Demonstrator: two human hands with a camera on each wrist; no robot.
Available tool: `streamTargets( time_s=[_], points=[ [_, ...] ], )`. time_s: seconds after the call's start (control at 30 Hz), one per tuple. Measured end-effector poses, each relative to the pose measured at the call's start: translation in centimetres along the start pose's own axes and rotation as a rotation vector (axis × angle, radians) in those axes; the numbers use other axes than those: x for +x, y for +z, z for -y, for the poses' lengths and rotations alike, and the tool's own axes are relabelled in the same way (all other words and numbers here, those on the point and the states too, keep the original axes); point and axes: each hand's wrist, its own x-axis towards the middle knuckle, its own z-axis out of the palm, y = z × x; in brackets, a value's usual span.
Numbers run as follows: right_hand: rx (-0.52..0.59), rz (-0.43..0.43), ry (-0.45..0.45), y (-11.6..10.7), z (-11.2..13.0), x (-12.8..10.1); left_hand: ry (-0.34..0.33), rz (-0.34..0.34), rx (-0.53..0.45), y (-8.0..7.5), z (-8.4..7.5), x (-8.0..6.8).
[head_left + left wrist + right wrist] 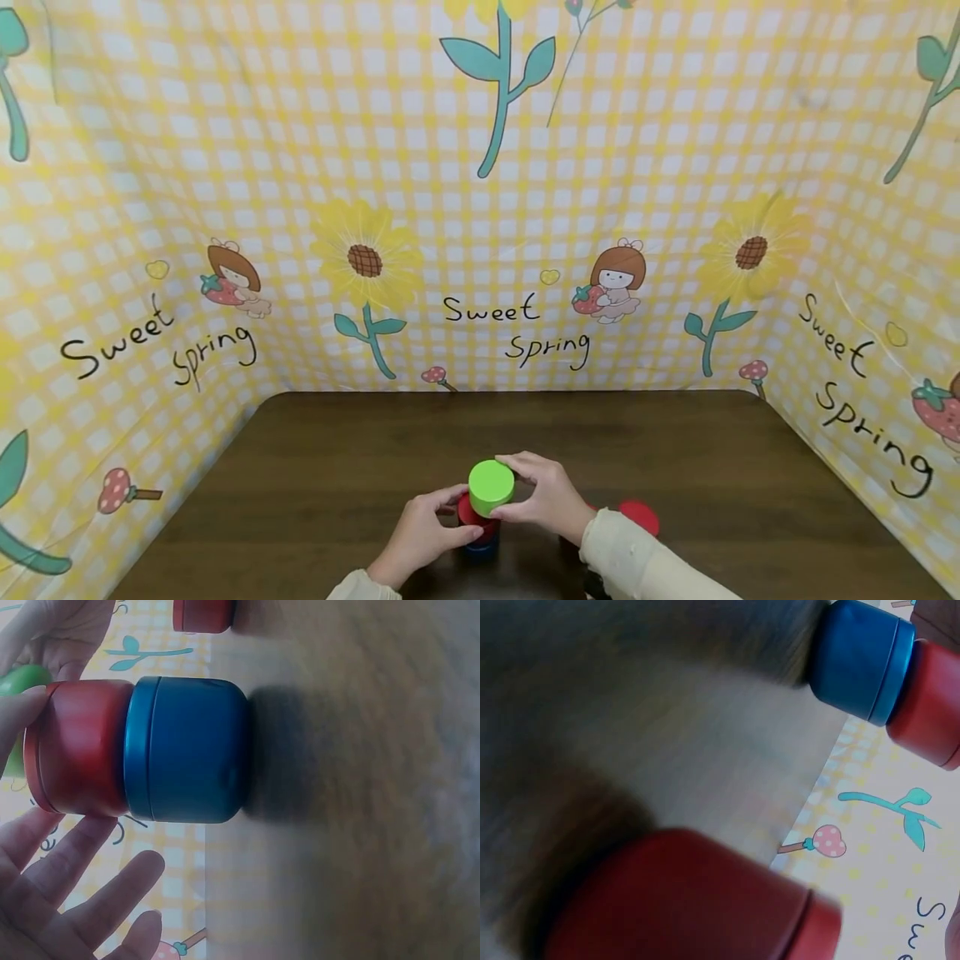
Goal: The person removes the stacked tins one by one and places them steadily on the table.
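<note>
Clock face centred on the two-can stack, head view. Pinched in right hand, between thumb and fingertips with only the cylinder's width between them: smooth lime-green short cylinder, flat top upward, at twelve to one o'clock, close to the stack's top. Contact with stack: cannot tell.

Held at nine o'clock by left hand, thumb and forefinger parted to the can's width: glossy red cylindrical metal can, upright. In left wrist view, outer fingers spread loosely, off the can. Directly under the red can, touching: rounded blue metal can, upright on dark brown wood-grain table.

Toward three o'clock, well apart from stack, partly behind cream sleeve: second red metal can, cylindrical, blurred in right wrist view. Number of red pieces there: cannot tell.

Far table edge at twelve o'clock, well beyond both hands; rounded corners at ten and two. Broad stretches of tabletop toward nine and twelve; tighter toward three, between stack and second red can. Along far and side edges: yellow-and-white checked cloth, printed with sunflowers and "Sweet Spring".
</note>
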Motion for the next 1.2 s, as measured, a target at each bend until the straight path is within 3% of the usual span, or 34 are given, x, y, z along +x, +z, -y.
streamTargets(
  time_s=[0.5,0.73,1.2],
  points=[
    [-0.011,-0.052,-0.006,-0.7,-1.1,-1.2,-0.046,0.046,0.005,-0.1,0.1,0.2],
    [-0.037,-0.059,-0.027,-0.9,-1.3,-1.3,-0.037,0.055,0.032,-0.4,-0.3,0.2],
    [-0.089,-0.086,0.022,-2.4,-1.2,-2.3,-0.069,0.054,0.031,-0.6,-1.2,0.1]
  ],
)
